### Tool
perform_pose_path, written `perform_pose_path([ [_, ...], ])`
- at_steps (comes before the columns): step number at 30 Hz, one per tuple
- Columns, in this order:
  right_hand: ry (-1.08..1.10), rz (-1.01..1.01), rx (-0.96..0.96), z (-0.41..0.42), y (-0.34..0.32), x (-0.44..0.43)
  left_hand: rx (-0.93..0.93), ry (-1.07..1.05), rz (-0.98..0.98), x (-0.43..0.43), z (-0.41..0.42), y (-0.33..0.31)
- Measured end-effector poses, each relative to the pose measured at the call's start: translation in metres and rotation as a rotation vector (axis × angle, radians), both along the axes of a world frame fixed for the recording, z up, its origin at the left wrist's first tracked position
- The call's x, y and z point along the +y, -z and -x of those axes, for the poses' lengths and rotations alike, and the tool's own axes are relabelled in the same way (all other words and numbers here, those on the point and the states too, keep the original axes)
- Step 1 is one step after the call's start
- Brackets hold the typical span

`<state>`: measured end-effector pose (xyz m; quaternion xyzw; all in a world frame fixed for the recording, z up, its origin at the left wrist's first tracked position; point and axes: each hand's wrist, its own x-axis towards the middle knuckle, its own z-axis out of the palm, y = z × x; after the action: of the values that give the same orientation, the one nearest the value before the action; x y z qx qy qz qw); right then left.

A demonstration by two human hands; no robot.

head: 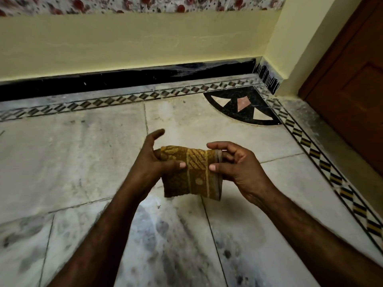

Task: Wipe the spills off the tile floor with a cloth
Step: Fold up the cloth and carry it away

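Both forearms reach forward from the bottom of the view and meet over the middle of the tile floor [83, 162]. The left hand [153, 162] pinches the left edge of a folded, mustard-patterned cloth [194, 172], thumb on the near face and some fingers behind it, while its index finger sticks up free of the fabric. The right hand [234, 164] grips the cloth's right edge, thumb in front and curled fingers wrapped around the fold. The cloth is held up in the air between the two hands, its lower part hanging loose above the floor.

Under and in front of the arms, the pale marble tiles carry dark grey smudges [165, 235]. Farther away the tiles look cleaner. A patterned border strip [103, 101] runs along a black skirting [124, 77] under a yellow wall [124, 42], and a dark quarter-circle inlay [242, 106] fills the corner. A brown door [352, 79] stands on the right. The floor around the hands is open on every side.
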<state>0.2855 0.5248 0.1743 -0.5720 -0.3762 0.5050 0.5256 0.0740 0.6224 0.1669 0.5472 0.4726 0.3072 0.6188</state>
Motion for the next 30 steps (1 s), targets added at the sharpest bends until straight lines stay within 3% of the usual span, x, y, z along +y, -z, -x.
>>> perform_pose_path([
  [4,0.052,-0.021,-0.152,-0.008,0.000,0.003,0.472,0.118,-0.361,0.004,0.002,-0.006],
  [6,0.084,-0.014,-0.281,-0.008,-0.002,0.004,0.574,0.134,-0.476,0.004,0.000,-0.011],
  [9,0.109,-0.049,-0.508,-0.008,-0.004,0.006,0.560,0.095,-0.490,0.006,0.002,-0.009],
  [12,0.107,-0.091,-0.653,-0.010,-0.009,0.006,0.291,0.048,-0.328,0.006,0.007,-0.010],
  [15,0.091,-0.091,-0.458,-0.006,-0.023,0.007,0.008,0.086,-0.269,0.002,0.001,-0.019],
  [18,0.102,-0.138,-0.127,-0.002,-0.039,0.013,-0.123,0.010,-0.292,0.001,-0.013,-0.030],
  [20,0.035,-0.064,-0.019,0.003,-0.035,0.016,-0.150,-0.064,-0.233,0.000,-0.020,-0.034],
  [22,0.008,0.020,-0.013,0.010,-0.020,0.015,-0.097,-0.122,-0.159,0.000,-0.023,-0.033],
  [26,0.163,0.017,-0.014,0.020,-0.001,0.022,0.033,-0.078,-0.007,-0.001,-0.016,-0.016],
  [30,0.182,0.074,-0.043,0.023,0.007,0.037,-0.082,0.089,0.046,-0.003,-0.011,0.007],
])
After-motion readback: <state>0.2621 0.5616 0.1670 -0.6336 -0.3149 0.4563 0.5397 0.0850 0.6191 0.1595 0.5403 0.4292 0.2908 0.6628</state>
